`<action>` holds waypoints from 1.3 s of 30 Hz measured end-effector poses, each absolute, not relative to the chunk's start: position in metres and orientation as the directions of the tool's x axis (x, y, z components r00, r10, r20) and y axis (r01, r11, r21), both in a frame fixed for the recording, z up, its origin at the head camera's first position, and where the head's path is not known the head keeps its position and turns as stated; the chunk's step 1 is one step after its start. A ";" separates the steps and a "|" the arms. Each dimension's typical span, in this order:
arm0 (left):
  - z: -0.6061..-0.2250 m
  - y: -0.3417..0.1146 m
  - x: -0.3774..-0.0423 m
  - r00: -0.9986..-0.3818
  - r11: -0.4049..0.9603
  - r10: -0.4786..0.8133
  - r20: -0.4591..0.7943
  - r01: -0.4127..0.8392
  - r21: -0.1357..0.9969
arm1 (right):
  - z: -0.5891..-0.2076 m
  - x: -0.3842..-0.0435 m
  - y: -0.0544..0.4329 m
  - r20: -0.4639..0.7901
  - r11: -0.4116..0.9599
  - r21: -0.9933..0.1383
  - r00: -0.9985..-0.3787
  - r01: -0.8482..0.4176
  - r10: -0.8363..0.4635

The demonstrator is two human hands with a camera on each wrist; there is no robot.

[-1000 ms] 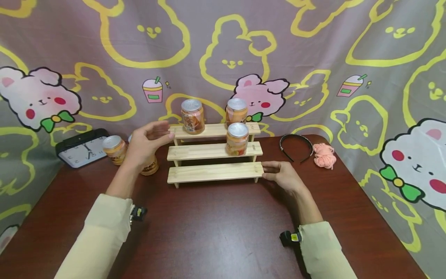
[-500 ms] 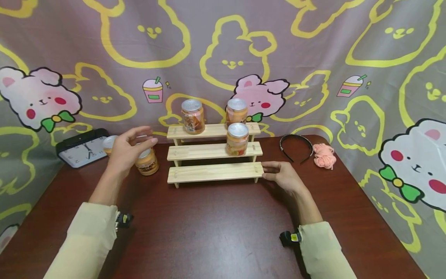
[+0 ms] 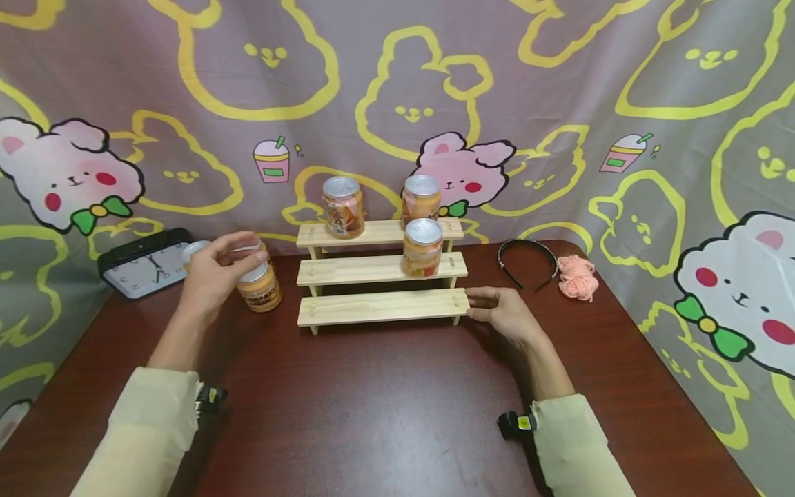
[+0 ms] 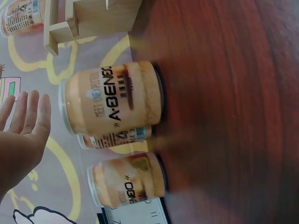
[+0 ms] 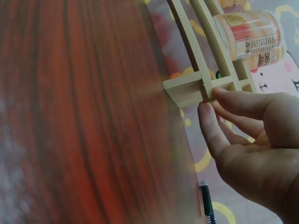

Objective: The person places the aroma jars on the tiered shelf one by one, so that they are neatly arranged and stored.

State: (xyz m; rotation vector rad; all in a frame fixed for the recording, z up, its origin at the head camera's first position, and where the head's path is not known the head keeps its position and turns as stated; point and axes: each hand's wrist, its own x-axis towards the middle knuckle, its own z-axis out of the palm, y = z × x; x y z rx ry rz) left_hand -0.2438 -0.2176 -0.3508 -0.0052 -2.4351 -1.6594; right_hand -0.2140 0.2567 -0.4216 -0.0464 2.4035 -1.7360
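My left hand (image 3: 212, 279) is held over the cans at the left, fingers spread and holding nothing. Just below its fingertips stands an orange-labelled can with a silver lid (image 3: 261, 291). In the left wrist view that front can (image 4: 112, 100) hides most of a second can (image 4: 117, 138), and a third can (image 4: 128, 181) stands beside them. My right hand (image 3: 506, 314) pinches the right end of the lowest step of a three-step wooden display rack (image 3: 381, 308). Its thumb and finger meet at that step's corner in the right wrist view.
On the rack's top step are two cans, one at left (image 3: 344, 210) and one at right (image 3: 422, 197); another can (image 3: 424, 250) is on the middle step. A clock (image 3: 145, 266) leans at far left. A black headband (image 3: 528, 243) and pink yarn (image 3: 577, 277) lie at right.
My left hand has moved left and down from beside the rack's top step to the cans on the table. The right hand has stayed at the rack's end.
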 end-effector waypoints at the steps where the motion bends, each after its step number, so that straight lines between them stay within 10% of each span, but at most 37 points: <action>1: -0.352 -0.219 -0.244 -0.980 0.366 -0.109 0.168 0.117 0.923 | -0.422 -0.214 0.257 -0.125 0.317 -0.945 -0.984 0.079 -0.127; 39: -0.386 -0.247 -0.248 -0.985 0.505 -0.109 0.136 0.063 0.861 | -0.421 -0.214 0.256 -0.132 0.314 -0.945 -0.984 0.088 -0.123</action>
